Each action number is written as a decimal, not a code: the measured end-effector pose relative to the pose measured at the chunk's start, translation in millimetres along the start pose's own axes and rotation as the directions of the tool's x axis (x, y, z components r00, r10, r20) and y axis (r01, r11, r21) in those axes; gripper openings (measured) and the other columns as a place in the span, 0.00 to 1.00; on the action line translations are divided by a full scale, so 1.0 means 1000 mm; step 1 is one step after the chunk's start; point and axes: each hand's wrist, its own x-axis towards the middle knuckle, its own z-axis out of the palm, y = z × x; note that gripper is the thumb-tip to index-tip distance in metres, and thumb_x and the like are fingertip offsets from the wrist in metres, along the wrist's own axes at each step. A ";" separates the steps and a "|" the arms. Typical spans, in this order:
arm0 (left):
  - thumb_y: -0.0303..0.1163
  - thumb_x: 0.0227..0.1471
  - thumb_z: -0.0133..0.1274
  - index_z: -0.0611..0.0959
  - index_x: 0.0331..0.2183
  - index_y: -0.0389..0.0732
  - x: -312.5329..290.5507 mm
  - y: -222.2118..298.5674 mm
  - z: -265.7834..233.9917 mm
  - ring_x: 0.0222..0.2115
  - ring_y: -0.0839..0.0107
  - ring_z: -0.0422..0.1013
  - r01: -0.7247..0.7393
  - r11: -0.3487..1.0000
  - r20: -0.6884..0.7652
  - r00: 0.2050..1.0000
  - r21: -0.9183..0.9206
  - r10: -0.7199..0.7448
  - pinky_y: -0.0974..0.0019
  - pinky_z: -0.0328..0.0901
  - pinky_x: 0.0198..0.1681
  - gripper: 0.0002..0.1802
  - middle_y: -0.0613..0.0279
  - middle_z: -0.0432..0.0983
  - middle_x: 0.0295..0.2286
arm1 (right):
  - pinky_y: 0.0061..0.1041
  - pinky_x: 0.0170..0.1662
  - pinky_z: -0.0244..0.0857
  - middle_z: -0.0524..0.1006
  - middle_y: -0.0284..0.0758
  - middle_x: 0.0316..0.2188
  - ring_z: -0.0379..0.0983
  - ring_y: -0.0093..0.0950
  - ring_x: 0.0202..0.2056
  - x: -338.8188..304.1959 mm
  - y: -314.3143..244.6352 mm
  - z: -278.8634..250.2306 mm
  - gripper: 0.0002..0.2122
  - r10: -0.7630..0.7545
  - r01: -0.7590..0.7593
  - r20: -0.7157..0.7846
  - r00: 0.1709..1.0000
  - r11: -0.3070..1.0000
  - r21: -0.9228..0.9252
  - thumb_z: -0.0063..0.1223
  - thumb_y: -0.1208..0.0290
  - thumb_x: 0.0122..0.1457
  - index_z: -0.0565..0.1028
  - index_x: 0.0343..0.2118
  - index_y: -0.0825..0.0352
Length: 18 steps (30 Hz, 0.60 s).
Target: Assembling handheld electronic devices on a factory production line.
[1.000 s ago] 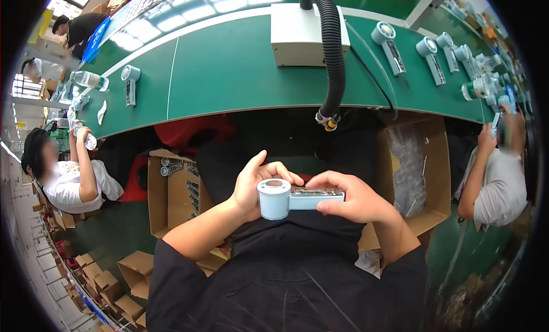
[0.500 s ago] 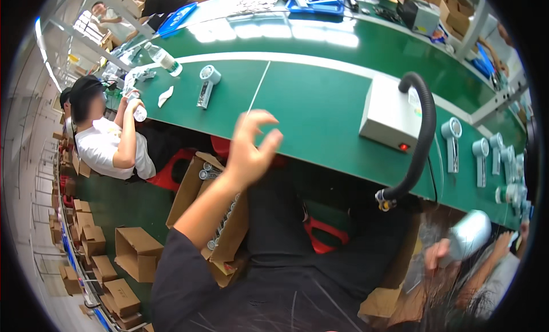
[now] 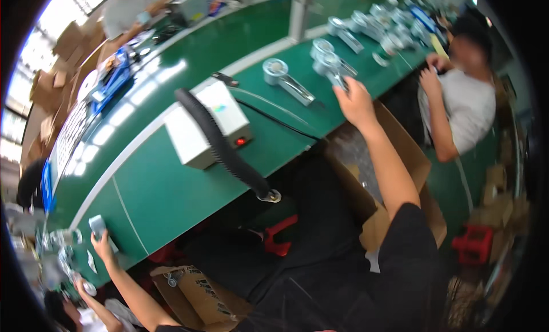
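At the far left of the bench, my left hand (image 3: pixel 103 247) has its fingers round a pale blue handheld fan (image 3: pixel 97 223) near the table edge. My right hand (image 3: pixel 357 104) reaches over the right part of the bench, closed on the handle of another handheld fan (image 3: pixel 328 63) with a round, light blue head. That head overlaps a fan (image 3: pixel 321 47) just behind it. To the left of my right hand lies a further fan (image 3: pixel 277 70), its grey handle pointing toward me.
A white box (image 3: pixel 197 132) with a lit red switch and a black flexible hose (image 3: pixel 213 138) stands mid-bench. Several fans (image 3: pixel 380 26) cluster at the far right, near a seated person (image 3: pixel 457 103). Cardboard boxes (image 3: pixel 400 143) stand below the bench edge.
The view has swung right. My left hand, open in the air before, now grips the fan at the left. My right hand has brought its fan from low right up over the bench.
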 end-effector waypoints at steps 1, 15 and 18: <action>0.38 0.58 0.64 0.65 0.65 0.33 -0.014 0.020 0.018 0.52 0.59 0.75 0.199 0.941 0.248 0.960 -0.274 -0.130 0.57 0.71 0.56 0.41 0.49 0.75 0.51 | 0.45 0.52 0.70 0.82 0.49 0.42 0.77 0.50 0.47 -0.008 0.018 0.002 0.20 -0.157 0.145 -0.075 0.985 0.978 -0.148 0.63 0.61 0.61 0.78 0.51 0.70; 0.16 0.41 0.57 0.61 0.64 0.39 -0.457 0.230 0.284 0.30 0.64 0.77 0.755 0.593 0.941 0.338 -0.279 0.013 0.50 0.82 0.38 0.47 0.49 0.75 0.42 | 0.29 0.41 0.67 0.76 0.37 0.36 0.73 0.30 0.37 -0.102 0.086 -0.018 0.05 0.203 -0.059 -0.515 0.833 0.958 0.282 0.56 0.72 0.66 0.77 0.40 0.67; 0.11 0.49 0.54 0.58 0.64 0.45 -0.483 0.206 0.353 0.28 0.67 0.76 0.347 0.871 0.880 0.441 -0.347 0.176 0.62 0.76 0.32 0.44 0.52 0.73 0.40 | 0.32 0.49 0.71 0.81 0.39 0.39 0.78 0.32 0.43 -0.160 0.191 0.020 0.12 0.520 -0.491 -0.064 0.852 0.836 0.246 0.60 0.69 0.64 0.75 0.48 0.66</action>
